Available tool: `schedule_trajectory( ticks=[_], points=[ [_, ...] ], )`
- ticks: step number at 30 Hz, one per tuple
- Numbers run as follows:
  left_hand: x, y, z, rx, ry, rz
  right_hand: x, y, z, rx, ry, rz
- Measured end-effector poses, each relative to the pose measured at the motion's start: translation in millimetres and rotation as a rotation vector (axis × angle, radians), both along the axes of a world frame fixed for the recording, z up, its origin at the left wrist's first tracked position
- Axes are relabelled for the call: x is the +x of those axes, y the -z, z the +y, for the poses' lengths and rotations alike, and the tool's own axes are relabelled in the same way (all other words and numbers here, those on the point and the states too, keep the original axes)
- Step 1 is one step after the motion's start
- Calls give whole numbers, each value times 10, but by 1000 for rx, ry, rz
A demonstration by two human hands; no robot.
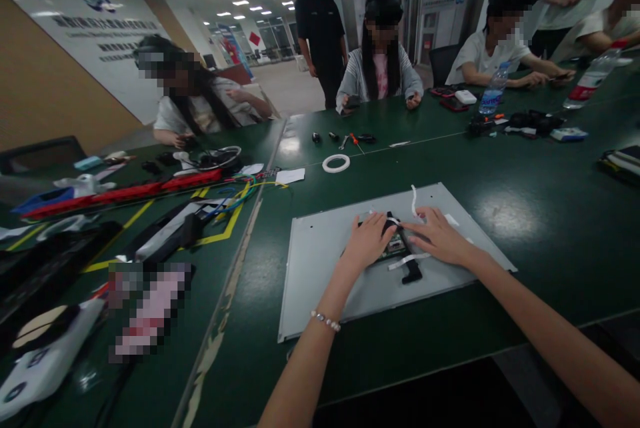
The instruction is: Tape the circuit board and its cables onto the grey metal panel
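A light grey rectangular panel (320,268) lies on the table before me. On it sits a green circuit board (395,247) with black parts around it, partly hidden under my fingers. My left hand (373,240) rests over the board's left side, fingers laid out across it. From the right, my right hand (440,238) touches the board's upper right edge with fingers stretched out. A white tape strip (414,199) sticks up behind the right fingers. Another white strip (407,261) crosses a black bar (412,273) at the board's near side.
A white tape roll (336,163) lies beyond the panel, near an orange-handled screwdriver (355,140). Cables, a red strip (190,179) and a black-and-white device (165,235) crowd the left. Water bottles (494,89) stand at the right. Several people sit or stand around the table.
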State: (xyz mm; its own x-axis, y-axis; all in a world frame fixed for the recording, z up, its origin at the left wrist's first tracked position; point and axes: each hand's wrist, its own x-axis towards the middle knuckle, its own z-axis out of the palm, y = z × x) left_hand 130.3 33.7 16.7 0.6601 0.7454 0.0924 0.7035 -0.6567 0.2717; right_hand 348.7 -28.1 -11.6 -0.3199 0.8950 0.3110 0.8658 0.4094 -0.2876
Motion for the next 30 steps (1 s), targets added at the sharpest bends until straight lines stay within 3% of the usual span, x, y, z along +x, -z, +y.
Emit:
schedule_trajectory(
  ticks=[14, 24, 30],
  points=[
    [-24, 50, 45, 132, -62, 16, 109, 36, -117, -19, -65, -72],
    [6, 58, 19, 150, -74, 31, 128, -49, -244, -24, -86, -120],
    [7, 63, 41, 148, -77, 7, 163, 7, -376, -24, -43, -75]
  ],
)
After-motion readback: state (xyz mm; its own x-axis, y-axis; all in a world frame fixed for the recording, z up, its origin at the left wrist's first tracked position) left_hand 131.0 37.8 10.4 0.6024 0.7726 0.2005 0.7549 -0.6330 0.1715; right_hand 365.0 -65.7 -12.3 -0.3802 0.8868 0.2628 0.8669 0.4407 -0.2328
